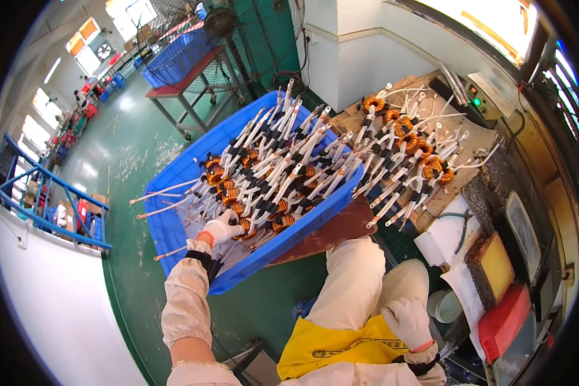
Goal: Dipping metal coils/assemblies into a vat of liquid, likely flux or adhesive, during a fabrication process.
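Note:
My left hand (pixel 222 228), in a white glove, reaches into a blue plastic crate (pixel 174 228) and closes on a copper-wound coil (pixel 243 226) with long white-sleeved leads. The crate holds several such coils (pixel 270 174) piled across it. My right hand (pixel 408 321), also gloved, rests on my right thigh over a yellow apron (pixel 328 347) and holds nothing; its fingers lie loosely curled.
More coils (pixel 408 145) lie on a wooden bench (pixel 457 183) to the right. Beside it are a yellow block (pixel 495 267), a red box (pixel 505 318), pliers (pixel 460 225) on white paper and a white cup (pixel 444 305). A fan and another blue crate (pixel 177 58) stand behind on the green floor.

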`<state>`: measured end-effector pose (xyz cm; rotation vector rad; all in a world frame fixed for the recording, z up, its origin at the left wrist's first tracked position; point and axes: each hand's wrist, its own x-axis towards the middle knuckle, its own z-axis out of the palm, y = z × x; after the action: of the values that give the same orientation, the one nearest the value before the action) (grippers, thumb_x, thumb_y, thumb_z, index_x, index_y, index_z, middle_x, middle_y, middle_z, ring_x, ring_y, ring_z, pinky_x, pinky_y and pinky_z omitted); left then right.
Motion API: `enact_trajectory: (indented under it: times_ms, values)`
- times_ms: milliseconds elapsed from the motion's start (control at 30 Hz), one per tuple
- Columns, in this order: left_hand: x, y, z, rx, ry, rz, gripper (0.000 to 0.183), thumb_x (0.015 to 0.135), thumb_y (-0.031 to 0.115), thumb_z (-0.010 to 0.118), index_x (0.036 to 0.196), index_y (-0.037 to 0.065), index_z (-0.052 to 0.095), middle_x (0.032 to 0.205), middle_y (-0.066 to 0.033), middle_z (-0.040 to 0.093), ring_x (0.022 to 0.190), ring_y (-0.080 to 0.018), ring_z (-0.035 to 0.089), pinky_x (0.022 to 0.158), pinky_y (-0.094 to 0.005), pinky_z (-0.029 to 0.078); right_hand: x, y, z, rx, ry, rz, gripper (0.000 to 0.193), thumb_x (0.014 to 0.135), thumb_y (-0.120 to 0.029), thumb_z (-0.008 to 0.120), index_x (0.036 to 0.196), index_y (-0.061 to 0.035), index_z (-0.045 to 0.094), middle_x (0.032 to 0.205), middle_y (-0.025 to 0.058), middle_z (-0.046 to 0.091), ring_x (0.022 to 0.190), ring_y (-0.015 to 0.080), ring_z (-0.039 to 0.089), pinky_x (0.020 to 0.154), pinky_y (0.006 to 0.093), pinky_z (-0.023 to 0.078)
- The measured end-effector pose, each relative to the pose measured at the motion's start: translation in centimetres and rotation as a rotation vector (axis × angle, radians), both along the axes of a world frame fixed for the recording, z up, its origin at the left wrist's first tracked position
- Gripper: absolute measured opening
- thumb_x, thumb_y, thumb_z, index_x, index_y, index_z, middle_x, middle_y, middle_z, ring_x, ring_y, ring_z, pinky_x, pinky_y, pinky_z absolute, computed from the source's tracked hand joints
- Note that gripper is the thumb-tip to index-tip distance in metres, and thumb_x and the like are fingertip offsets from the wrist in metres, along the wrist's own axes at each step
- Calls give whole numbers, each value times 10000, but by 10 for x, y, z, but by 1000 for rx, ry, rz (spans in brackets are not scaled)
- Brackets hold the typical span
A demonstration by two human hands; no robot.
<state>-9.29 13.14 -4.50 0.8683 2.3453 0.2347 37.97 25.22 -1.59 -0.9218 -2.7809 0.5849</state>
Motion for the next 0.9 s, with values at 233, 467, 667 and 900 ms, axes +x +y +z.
enact_trajectory:
  times_ms: [233,467,667,900]
  values:
    - [23,-9,23,163,110,-40,356,706,318,690,920,60,569,873,-130,590,833,-251,564,748,-344,444,19,1,4,58,-47,7,175,757,-239,622,691,-77,621,656,100,581,653,289,565,624,394,444]
    - [56,-21,67,605,-12,327,255,735,202,670,903,44,559,887,-71,523,804,-163,502,732,-288,424,23,0,10,68,-4,-12,144,724,-206,648,663,-84,602,626,111,550,640,305,540,618,398,433]
    - [91,-24,119,903,-153,358,192,757,120,636,895,19,550,859,-34,497,766,-118,479,711,-251,411,15,-5,16,109,33,39,162,757,-229,628,692,-81,615,634,93,568,629,291,554,631,380,436]
    - [174,-1,186,1193,214,-166,194,667,-9,675,819,50,570,860,-73,522,770,-160,500,671,-266,412,11,-1,25,-10,212,35,110,741,-165,637,725,-62,602,646,110,555,650,307,547,624,396,442]
